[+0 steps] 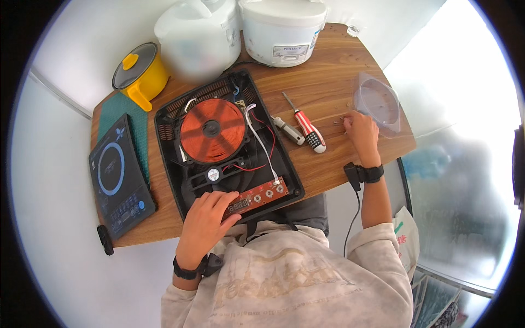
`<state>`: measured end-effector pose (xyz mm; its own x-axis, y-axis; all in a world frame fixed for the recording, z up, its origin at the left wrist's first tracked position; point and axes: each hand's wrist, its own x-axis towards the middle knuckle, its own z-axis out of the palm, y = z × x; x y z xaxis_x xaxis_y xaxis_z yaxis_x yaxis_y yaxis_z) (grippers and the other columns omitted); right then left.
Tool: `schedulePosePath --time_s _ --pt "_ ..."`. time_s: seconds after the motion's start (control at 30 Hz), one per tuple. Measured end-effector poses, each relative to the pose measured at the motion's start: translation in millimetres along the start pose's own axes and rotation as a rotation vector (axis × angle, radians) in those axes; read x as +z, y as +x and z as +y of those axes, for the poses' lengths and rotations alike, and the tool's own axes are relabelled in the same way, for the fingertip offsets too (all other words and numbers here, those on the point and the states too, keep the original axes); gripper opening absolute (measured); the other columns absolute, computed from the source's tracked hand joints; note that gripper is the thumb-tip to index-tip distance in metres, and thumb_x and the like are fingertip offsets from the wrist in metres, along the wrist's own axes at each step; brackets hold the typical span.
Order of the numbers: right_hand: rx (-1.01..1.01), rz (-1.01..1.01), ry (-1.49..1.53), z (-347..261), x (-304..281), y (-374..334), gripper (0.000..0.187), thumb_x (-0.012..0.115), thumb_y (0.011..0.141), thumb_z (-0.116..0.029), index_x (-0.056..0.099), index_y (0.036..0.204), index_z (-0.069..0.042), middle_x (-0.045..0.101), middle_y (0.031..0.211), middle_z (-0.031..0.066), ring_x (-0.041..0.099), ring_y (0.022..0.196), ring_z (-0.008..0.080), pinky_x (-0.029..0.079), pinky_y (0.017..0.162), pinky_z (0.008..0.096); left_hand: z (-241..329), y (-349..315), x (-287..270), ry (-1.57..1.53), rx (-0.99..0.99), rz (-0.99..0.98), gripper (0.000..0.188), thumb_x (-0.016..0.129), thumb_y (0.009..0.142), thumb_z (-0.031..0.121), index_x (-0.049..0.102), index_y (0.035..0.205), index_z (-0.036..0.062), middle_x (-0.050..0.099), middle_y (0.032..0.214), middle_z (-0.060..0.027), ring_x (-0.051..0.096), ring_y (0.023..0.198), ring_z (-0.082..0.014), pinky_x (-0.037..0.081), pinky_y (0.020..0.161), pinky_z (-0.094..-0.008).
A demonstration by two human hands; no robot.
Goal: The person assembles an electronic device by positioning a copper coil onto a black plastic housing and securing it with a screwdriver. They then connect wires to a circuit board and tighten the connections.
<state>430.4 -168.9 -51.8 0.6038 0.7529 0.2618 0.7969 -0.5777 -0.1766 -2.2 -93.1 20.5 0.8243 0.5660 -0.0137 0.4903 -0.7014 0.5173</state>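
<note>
My left hand (206, 220) rests with fingers stretched over the left end of a reddish control board (262, 196), which has a small digit display and round buttons. The board lies along the near edge of an opened induction cooker's black base (284, 177). Inside the base sit a round copper coil (213, 131), a fan with a pale hub (214, 174), and red and white wires. Over the table's right side, my right hand (362, 131) has its fingertips drawn together beside tiny screw-like pieces (337, 122). What they pinch is too small to make out.
Two screwdrivers, one grey-handled (290, 131) and one flag-patterned (310, 131), lie right of the base. A clear plastic container (378, 104) stands beyond my right hand. The cooker's black top panel (121, 175), a yellow pot (143, 79) and two white cookers (284, 27) surround the work.
</note>
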Motion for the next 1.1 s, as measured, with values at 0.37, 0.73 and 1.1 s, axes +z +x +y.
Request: schedulePosePath --time_s 0.37,0.73,1.1 --pt "-0.038 -0.064 0.121 0.0 -3.9 5.6 0.016 0.072 0.088 -0.019 0.078 0.100 -0.010 0.074 0.087 0.0178 0.072 0.083 0.0400 0.057 0.072 0.0476 -2.6 -2.9 7.4 -0.047 0.006 0.014 0.057 0.083 0.082 0.025 0.063 0.131 0.0066 0.066 0.118 -0.0114 0.060 0.107 -0.0328 0.048 0.096 -0.0417" --pt "-0.059 -0.049 0.409 -14.0 -14.5 -5.1 0.011 0.070 0.085 -0.010 0.066 0.091 -0.001 0.071 0.078 0.0169 0.070 0.073 0.0353 0.055 0.069 0.0413 -2.5 -0.9 10.8 0.019 0.022 -0.006 0.076 0.089 0.072 0.023 0.058 0.140 0.0052 0.066 0.122 -0.0129 0.062 0.109 -0.0325 0.052 0.097 -0.0420" --pt "-0.015 -0.132 0.701 -56.2 -67.2 -42.4 0.010 0.070 0.087 -0.003 0.065 0.095 0.001 0.071 0.076 0.0113 0.070 0.067 0.0176 0.056 0.068 0.0287 -16.1 3.8 10.1 0.021 -0.006 0.077 0.074 0.090 0.067 0.010 0.063 0.136 0.0047 0.069 0.121 -0.0145 0.065 0.109 -0.0328 0.055 0.095 -0.0411"
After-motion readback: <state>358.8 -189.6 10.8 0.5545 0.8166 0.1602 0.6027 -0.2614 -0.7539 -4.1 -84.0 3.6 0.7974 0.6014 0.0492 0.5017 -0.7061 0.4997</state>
